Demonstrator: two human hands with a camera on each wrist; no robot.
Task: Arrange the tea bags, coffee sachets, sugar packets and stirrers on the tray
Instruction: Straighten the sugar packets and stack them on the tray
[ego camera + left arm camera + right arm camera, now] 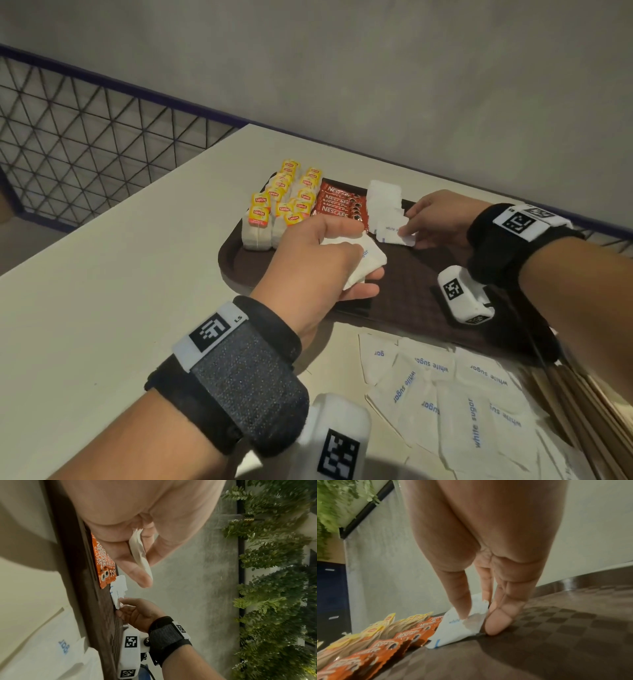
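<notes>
Sugar packets (385, 202) stand in an overlapping row at the right of the goods already laid out on a dark brown tray (404, 294), which sits on a pale desk (120, 274) against a grey wall. The right hand (435, 219) pinches the nearest packet of that row (394, 233) between thumb and fingers, its lower edge on the tray floor just beside the red coffee sachets (339, 204); the right wrist view shows the thumb (462, 604) pressed on the packet's face and the fingertips touching the checkered tray surface behind it. The left hand (318, 260) hovers over the tray's near side, fingers curled around a small stack of white sugar packets (366, 260), seen edge-on between thumb and fingers in the left wrist view. Yellow-tagged tea bags (281, 205) fill two rows at the tray's left end, touching the coffee sachets. More sugar packets (455, 394), printed "white sugar" in blue, lie scattered on the desk in front of the tray, and wooden stirrers (582, 404) lie on the desk to their right. Both wrists wear black straps carrying white marker blocks. A wire mesh fence (85, 137) stands beyond the desk's left edge.
</notes>
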